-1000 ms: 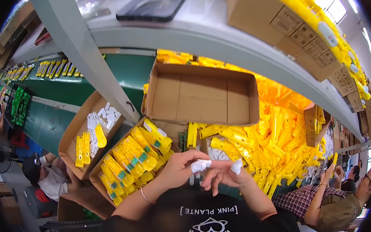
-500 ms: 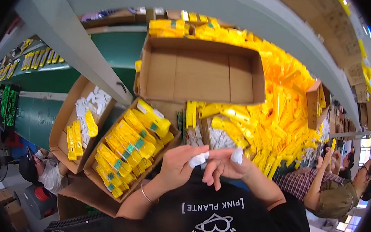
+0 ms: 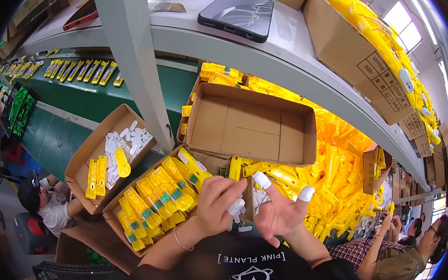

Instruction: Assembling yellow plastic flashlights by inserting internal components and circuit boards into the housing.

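nearest the wearer's body, the left hand (image 3: 218, 205) was bent, with a white wrap (image 3: 236, 208) at its thumb side; whether that was worn or pinched could not be told, so neither could its grip; just beside it the right hand (image 3: 279, 214) was spread palm up, grasping nothing, with one white finger cover (image 3: 261, 180) on the forefinger and a white thumb cover (image 3: 306, 194); the step in hand seemed to be seeing to these covers; the next move, as judged, called for snug covers and fingertips free to pinch; near the left forearm, yellow housings with green boards (image 3: 150, 202) filled a cardboard box (image 3: 112, 222); beyond the right hand spread a heap of loose yellow housings (image 3: 332, 164); past both hands stood a shallow cardboard tray (image 3: 272, 125); farther off, a smartphone (image 3: 239, 14) lay on a grey-edged shelf (image 3: 231, 48).
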`<move>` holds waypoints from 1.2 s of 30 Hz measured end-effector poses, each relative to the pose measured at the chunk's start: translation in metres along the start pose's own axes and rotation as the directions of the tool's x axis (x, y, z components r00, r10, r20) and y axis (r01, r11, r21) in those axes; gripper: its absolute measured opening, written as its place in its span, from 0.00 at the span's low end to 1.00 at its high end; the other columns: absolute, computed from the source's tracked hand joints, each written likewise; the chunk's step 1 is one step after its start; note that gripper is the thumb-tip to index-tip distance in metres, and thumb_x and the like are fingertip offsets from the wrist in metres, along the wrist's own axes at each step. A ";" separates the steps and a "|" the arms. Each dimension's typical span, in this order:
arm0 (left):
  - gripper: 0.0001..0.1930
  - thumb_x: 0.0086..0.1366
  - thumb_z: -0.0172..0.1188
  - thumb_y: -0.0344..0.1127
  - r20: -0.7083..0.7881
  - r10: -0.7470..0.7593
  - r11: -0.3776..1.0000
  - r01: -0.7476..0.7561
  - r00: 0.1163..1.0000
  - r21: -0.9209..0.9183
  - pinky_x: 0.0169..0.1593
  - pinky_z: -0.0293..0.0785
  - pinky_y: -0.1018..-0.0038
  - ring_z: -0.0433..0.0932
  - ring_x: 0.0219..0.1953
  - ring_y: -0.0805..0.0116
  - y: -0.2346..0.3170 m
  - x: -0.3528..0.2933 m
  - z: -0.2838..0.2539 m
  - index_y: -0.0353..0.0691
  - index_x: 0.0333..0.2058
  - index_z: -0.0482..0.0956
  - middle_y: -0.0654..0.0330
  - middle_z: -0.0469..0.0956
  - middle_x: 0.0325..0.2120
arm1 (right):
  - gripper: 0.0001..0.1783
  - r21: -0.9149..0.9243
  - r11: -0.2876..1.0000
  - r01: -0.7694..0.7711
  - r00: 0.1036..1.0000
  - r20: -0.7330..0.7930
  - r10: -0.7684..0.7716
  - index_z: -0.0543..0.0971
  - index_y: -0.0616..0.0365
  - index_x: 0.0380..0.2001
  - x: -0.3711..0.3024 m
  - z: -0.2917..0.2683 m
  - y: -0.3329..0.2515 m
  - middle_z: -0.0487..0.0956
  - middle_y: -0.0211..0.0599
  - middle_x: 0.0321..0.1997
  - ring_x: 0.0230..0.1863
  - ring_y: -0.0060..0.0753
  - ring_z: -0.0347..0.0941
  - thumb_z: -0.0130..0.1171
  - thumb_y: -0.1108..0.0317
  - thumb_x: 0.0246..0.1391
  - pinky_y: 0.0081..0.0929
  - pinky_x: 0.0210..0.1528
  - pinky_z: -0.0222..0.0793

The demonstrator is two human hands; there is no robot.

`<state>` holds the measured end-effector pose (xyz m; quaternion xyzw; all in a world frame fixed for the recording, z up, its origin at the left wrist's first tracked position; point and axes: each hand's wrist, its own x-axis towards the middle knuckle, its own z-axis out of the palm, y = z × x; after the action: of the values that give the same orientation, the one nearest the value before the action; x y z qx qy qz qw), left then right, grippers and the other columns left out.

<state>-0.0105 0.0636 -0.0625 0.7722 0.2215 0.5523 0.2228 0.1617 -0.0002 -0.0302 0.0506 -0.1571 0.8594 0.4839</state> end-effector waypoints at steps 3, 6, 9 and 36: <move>0.22 0.47 0.54 0.27 -0.049 0.081 0.992 -0.075 0.996 0.101 0.40 0.68 0.70 0.68 0.37 0.58 -0.004 0.002 0.011 0.33 0.45 0.74 0.56 0.72 0.38 | 0.57 -0.076 0.997 -0.016 0.993 -0.114 0.007 0.31 0.43 0.64 0.001 -0.007 -0.006 0.73 0.56 0.44 0.29 0.50 0.71 0.38 0.23 0.41 0.33 0.16 0.71; 0.21 0.47 0.55 0.27 -0.060 0.159 0.976 -0.148 0.985 0.160 0.40 0.68 0.68 0.67 0.38 0.59 0.003 0.003 0.009 0.33 0.44 0.75 0.57 0.71 0.39 | 0.57 -0.104 0.994 -0.018 0.996 -0.092 0.009 0.31 0.42 0.64 0.001 0.003 -0.003 0.73 0.56 0.45 0.30 0.50 0.72 0.39 0.23 0.40 0.33 0.15 0.71; 0.21 0.47 0.56 0.30 -0.012 0.210 0.956 -0.203 0.978 0.210 0.40 0.68 0.68 0.67 0.38 0.59 0.000 0.002 0.011 0.33 0.43 0.75 0.57 0.71 0.39 | 0.58 -0.075 0.996 -0.056 0.993 -0.110 0.047 0.30 0.41 0.64 0.002 0.005 -0.003 0.73 0.56 0.45 0.30 0.51 0.73 0.42 0.24 0.39 0.34 0.15 0.71; 0.16 0.55 0.54 0.24 -0.069 -0.136 0.927 0.102 0.988 -0.361 0.43 0.68 0.74 0.71 0.38 0.63 -0.014 0.073 0.009 0.34 0.45 0.69 0.55 0.69 0.38 | 0.17 0.111 -0.966 -0.235 0.882 -0.392 -0.260 0.72 0.75 0.38 0.272 0.187 -0.182 0.74 0.61 0.33 0.24 0.51 0.75 0.43 0.74 0.47 0.35 0.26 0.74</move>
<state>0.0177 0.1170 -0.0182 0.6776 0.1742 0.6040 0.3818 0.1609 0.2497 0.2514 0.6130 0.7772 0.0721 0.1227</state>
